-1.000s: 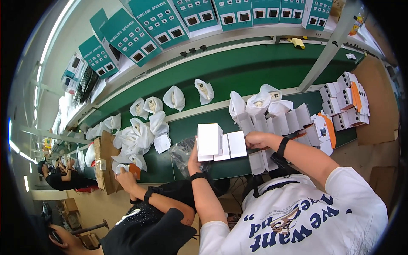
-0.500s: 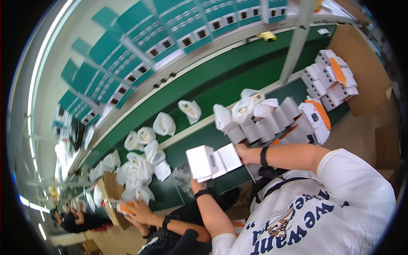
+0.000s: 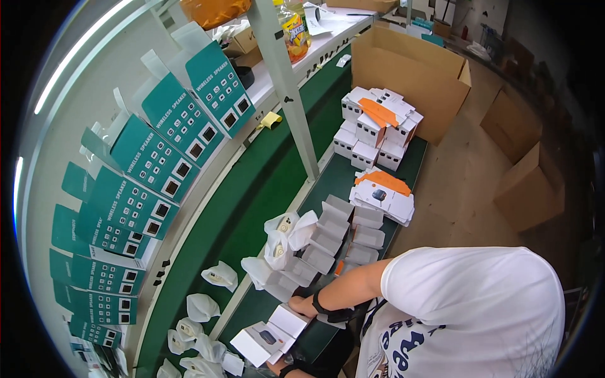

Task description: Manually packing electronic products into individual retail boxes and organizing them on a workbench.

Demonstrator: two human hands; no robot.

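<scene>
Low in the head view, my left hand [image 3: 277, 365] grips the near edge of a white box [image 3: 267, 339]. A picture of a dark device is printed on the face turned up. The box's lid or flap stands folded out toward my right hand [image 3: 304, 306], which is closed on its far end. Part of the fingers of both hands is hidden by the box. Beside my right hand are open pale box trays [image 3: 316, 257] in rows. White bag-wrapped items [image 3: 277, 249] lie against them, some showing a cream-coloured round part.
Orange-and-white sleeves [image 3: 383, 192] and stacked white boxes [image 3: 372, 129] stand farther along the green bench, before a large cardboard carton [image 3: 409, 63]. A metal post [image 3: 287, 88] rises beside the green belt [image 3: 233, 208]. Teal printed boxes [image 3: 151, 157] line the left shelf; more wrapped items [image 3: 203, 307] lie below.
My view has swung to the right, bringing the carton and stacked boxes closer to the middle. The co-worker's hands have left the view. The white box has tilted, showing its printed face.
</scene>
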